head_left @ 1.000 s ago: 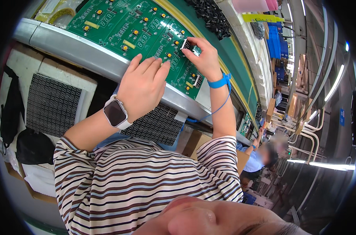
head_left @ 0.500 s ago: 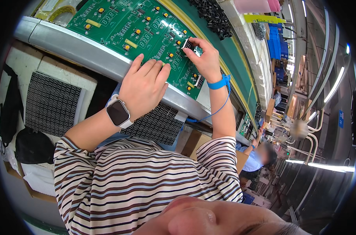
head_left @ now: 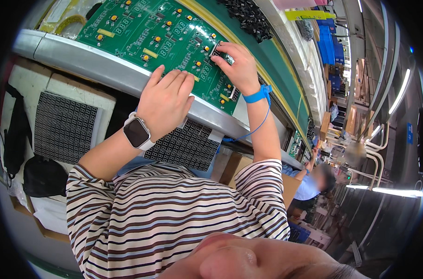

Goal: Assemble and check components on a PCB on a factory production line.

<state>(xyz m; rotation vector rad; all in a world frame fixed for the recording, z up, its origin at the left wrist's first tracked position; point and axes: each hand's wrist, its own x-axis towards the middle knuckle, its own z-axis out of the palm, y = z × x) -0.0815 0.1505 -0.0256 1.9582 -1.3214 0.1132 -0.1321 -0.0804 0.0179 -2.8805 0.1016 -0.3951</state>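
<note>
A green circuit board panel (head_left: 132, 39) with printed digit outlines and several yellow-orange buttons lies across the metal rail (head_left: 95, 58). Between the thumb and fingers of my right hand (head_left: 239, 69), a small digit display module (head_left: 215, 50) is held at the board's far right part; the fingers hide some of it. My left hand (head_left: 165, 100) rests with fingers stretched out over the near edge of the board and the rail, holding nothing. Another digit display module (head_left: 234, 94) sits on the board's right end, close to my right wrist.
Trays of digit displays lie by the rail: one (head_left: 65, 128) at left, another (head_left: 186, 144) below my left hand. A pile of black parts (head_left: 246, 21) is beyond the board. A blue wrist strap's cord (head_left: 255, 130) hangs from my right wrist. A co-worker (head_left: 309, 183) is at right.
Both hands and the board appear shifted slightly left in the picture. The display module in my right hand is tilted more toward the board; my right fingers stay around it.
</note>
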